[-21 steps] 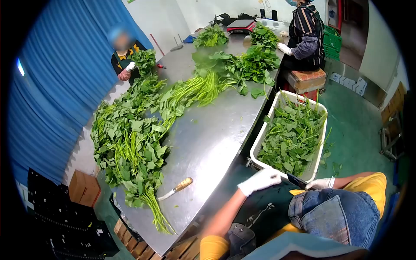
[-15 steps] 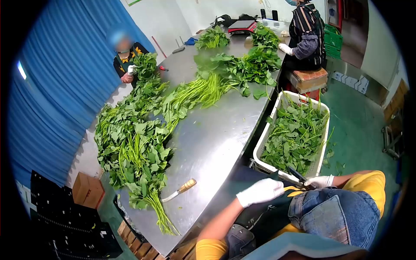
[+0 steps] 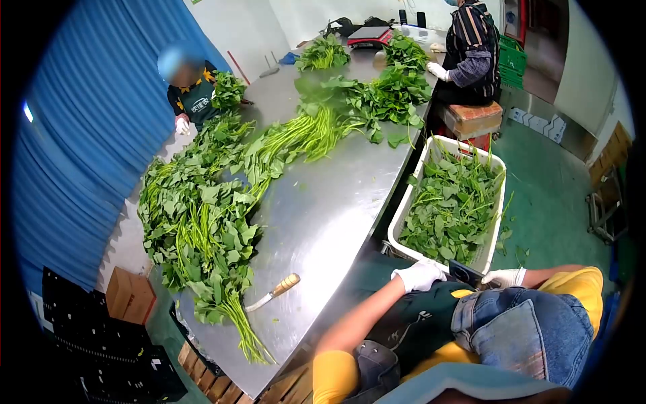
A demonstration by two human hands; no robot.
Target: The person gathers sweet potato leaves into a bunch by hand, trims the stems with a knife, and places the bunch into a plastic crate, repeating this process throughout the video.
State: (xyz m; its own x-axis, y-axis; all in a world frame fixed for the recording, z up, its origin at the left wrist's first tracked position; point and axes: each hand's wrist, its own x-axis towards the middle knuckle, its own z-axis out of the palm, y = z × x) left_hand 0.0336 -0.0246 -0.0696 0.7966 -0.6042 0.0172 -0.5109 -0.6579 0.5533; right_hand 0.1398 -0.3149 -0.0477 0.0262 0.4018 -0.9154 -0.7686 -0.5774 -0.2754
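My right hand (image 3: 506, 277), in a white glove, grips a dark smartphone (image 3: 465, 273) just above the near end of the white crate. To its left, my gloved left hand (image 3: 418, 277) lies against the front of my dark apron (image 3: 410, 316), fingers curled; whether anything is in them is hidden. The white plastic crate (image 3: 397, 232) holds loose leafy greens (image 3: 447, 205). On the metal table (image 3: 323, 222) lies a knife (image 3: 272, 292) with a wooden handle and a curved blade. Beside it, a long heap of leafy stems (image 3: 198, 225) runs along the far edge.
One co-worker (image 3: 195, 94) stands behind the heap; another (image 3: 471, 57) sits at the table's right side near a cardboard box (image 3: 474, 120). Greens bundles (image 3: 390, 94) and a red scale (image 3: 369, 37) occupy the far end. Black crates (image 3: 101, 337) stand lower left.
My left hand has lowered from its raised position towards my apron and the phone. The phone has tilted flatter. The standing co-worker's hand has moved down and left, away from the greens.
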